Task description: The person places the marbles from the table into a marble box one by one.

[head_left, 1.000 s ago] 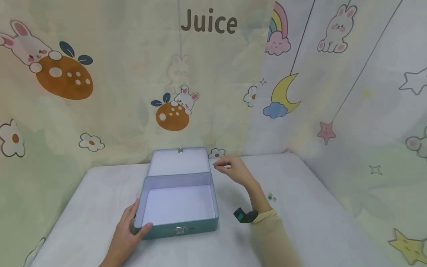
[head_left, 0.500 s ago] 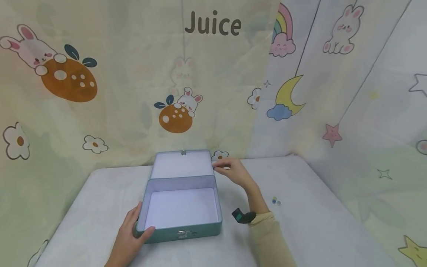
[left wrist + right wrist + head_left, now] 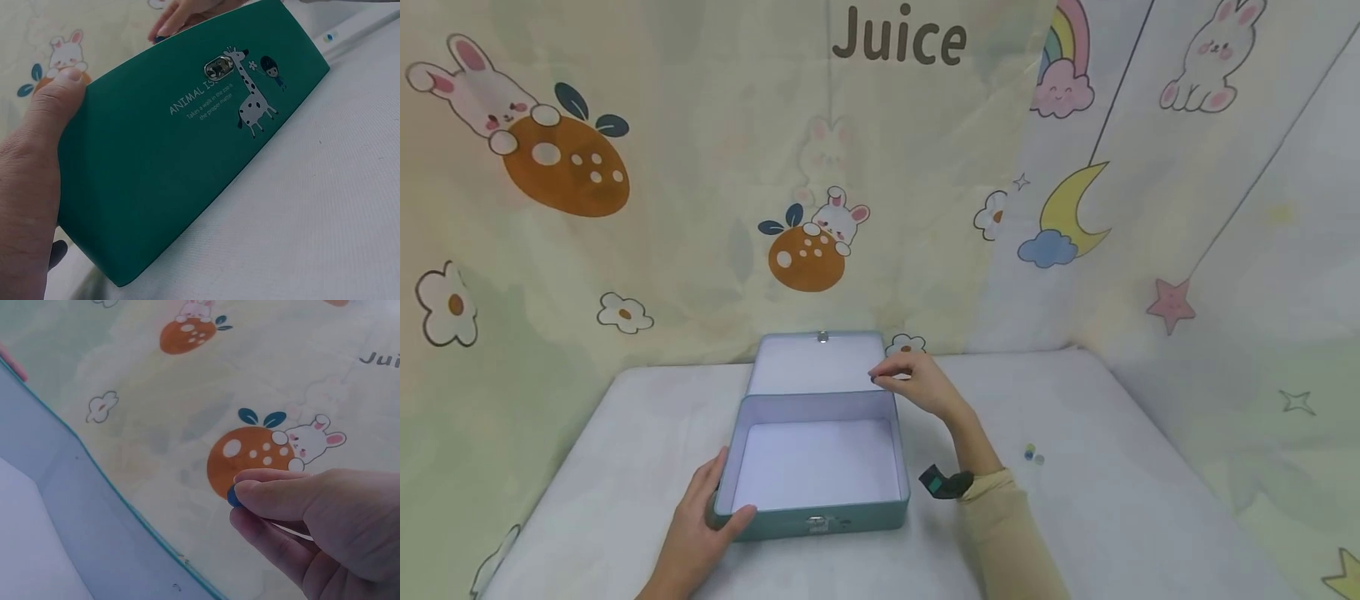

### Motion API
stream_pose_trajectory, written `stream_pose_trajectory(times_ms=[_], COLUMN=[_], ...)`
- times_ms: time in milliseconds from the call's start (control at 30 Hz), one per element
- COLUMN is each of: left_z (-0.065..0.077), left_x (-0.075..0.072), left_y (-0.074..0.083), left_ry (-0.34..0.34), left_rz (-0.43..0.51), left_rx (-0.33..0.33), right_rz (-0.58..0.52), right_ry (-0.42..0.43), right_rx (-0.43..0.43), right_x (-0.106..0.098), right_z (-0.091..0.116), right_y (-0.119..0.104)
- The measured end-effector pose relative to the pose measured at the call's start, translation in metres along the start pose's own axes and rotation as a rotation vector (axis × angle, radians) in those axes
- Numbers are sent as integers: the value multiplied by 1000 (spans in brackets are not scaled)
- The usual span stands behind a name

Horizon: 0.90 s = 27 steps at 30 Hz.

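A green metal box point(image 3: 812, 521) with a white inside stands with its lid point(image 3: 820, 364) swung back, and nothing lies on the visible floor of it. My left hand point(image 3: 688, 521) grips the box's near left corner, thumb on the front rim and fingers along the left side. Above the back right corner, my right hand point(image 3: 925, 385) pinches a small blue marble point(image 3: 232, 497) between thumb and fingertips; most of the marble is hidden. In the left wrist view the box's front point(image 3: 169, 144) shows a giraffe print and a metal clasp point(image 3: 219, 67).
Several small glass marbles point(image 3: 1030, 454), blue, yellowish and clear, lie close together on the white-covered table point(image 3: 1112, 517), right of my right forearm. A printed cloth backdrop point(image 3: 700, 167) rises behind the table and at both sides.
My right hand has moved left relative to the box, from beside the lid to over its right edge, still pinching the marble. My left hand keeps its grip. The head view has shifted slightly.
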<state>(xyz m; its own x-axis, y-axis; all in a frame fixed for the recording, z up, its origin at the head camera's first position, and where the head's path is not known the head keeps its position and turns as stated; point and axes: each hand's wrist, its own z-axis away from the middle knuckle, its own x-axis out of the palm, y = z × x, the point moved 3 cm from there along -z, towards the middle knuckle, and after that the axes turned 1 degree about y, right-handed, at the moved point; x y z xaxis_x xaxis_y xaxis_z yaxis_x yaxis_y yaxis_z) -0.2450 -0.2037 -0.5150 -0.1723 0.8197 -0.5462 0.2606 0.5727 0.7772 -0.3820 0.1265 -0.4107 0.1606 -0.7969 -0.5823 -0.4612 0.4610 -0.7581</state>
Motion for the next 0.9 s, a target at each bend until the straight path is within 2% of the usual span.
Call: stream_pose_trajectory(times_ms=[233,533,733,900], left_z=[-2,-1,-1,-1], left_x=[0,1,0,0], left_y=[2,1,3,2], left_ry=[9,6,4,10], left_rz=[-10,-33,-39,-37], left_rx=[6,-10,-18,0], right_rz=[11,-8,68,95], right_ry=[-27,-159,-206,-244], right_rx=[-13,-19,-33,-36], right_x=[15,34,46,51], right_z=[-4,-5,-7,-10], right_y=[0,0,1,3])
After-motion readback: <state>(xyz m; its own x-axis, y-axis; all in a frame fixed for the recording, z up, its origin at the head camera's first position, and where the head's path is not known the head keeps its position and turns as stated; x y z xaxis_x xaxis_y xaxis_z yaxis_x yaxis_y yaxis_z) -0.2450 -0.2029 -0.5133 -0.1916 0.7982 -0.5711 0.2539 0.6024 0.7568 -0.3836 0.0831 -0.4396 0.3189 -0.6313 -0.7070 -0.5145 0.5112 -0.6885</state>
